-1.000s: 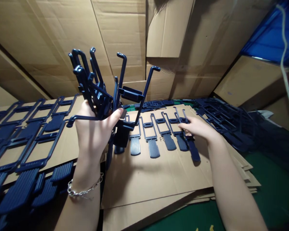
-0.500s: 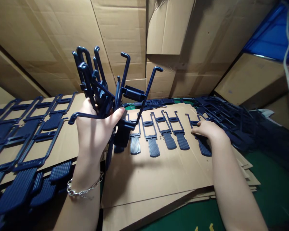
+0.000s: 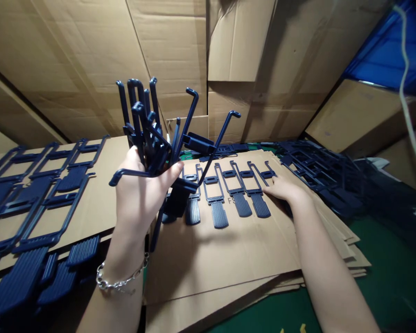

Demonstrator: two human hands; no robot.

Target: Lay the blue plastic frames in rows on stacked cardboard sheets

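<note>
Left hand clutches a bundle of dark frames up over the left edge of the cardboard; right hand covers the end frame by the far right corner, pinching or pressing, no telling. Tidy work wants it square with its neighbours, bundled hooks well clear!

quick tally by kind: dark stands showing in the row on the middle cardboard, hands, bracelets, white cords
dark stands, some partly hidden: 6
hands: 2
bracelet: 1
white cord: 1
total: 10
</note>
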